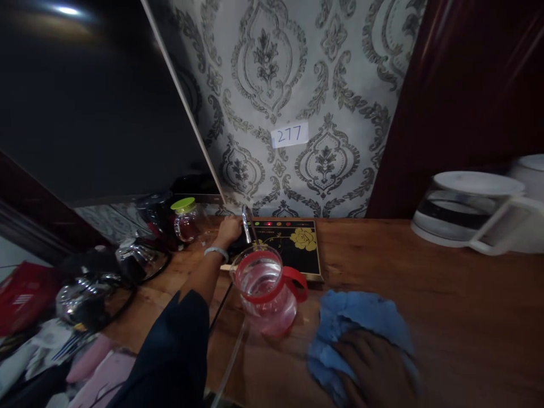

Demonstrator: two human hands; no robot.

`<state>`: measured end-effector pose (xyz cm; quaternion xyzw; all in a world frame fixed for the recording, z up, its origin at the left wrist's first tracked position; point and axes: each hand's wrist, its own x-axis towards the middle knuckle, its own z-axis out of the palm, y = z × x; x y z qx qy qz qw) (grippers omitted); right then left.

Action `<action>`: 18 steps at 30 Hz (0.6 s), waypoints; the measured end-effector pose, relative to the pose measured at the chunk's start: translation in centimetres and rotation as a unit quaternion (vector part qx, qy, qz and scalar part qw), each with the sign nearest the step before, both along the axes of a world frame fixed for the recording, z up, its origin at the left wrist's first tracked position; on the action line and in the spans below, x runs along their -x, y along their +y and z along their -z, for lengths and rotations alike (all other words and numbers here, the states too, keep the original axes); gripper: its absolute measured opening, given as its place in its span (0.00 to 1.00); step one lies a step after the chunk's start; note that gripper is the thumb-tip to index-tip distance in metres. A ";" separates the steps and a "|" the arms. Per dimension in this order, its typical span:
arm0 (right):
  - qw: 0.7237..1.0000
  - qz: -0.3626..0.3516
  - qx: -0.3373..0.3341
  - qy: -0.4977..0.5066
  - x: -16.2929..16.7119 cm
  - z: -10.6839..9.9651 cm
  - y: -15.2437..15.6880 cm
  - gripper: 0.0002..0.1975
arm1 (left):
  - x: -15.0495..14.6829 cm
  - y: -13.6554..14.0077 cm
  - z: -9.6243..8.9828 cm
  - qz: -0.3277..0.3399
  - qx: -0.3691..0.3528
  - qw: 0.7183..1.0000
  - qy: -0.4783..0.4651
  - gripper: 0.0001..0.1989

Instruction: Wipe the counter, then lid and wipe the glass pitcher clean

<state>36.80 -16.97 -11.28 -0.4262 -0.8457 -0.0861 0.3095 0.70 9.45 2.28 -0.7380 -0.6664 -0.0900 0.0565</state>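
A wooden table (425,294) set against a patterned wall is shown from above. The left hand (229,229) is stretched forward to the metal spout (246,225) at the left rear of the black induction plate (297,249), which is marked with a yellow flower; the fingers are seen curled at the base of the spout, but whether they are clenched on it cannot be told. A bracelet (216,251) is worn at the wrist, and a dark sleeve (178,345) covers the forearm. The right hand (374,368) is laid flat, fingers spread and released, on the blue cloth (352,323), which is pressed to the table near its front edge. A glass jug with red rim and handle (267,292) is placed between the two hands, just in front of the plate and just left of the cloth. A small glass pot with a green lid (186,218) is seen left of the hand, with steel kettles (89,294) further left. A white-lidded glass kettle (467,212) stands well apart at the right. A label reading 277 (289,135) is fixed to the wall
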 end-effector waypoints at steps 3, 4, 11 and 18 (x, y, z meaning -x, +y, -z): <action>0.999 0.007 0.035 0.018 0.4 -0.5 -0.4 0.17 | 0.8 -2.9 -0.7 -0.030 0.013 0.999 0.021 0.21; 0.998 0.011 0.048 0.025 0.5 -0.7 -0.5 0.17 | 1.0 -4.0 -0.9 -0.034 0.023 0.999 0.026 0.19; 0.992 0.028 0.105 0.059 1.3 -1.6 -0.9 0.14 | 0.7 -15.0 -1.2 -0.048 0.090 0.994 0.029 0.13; 0.991 0.047 0.101 0.068 1.7 -1.4 -0.7 0.10 | -7.0 -26.0 2.7 0.078 -0.021 0.983 -0.166 0.12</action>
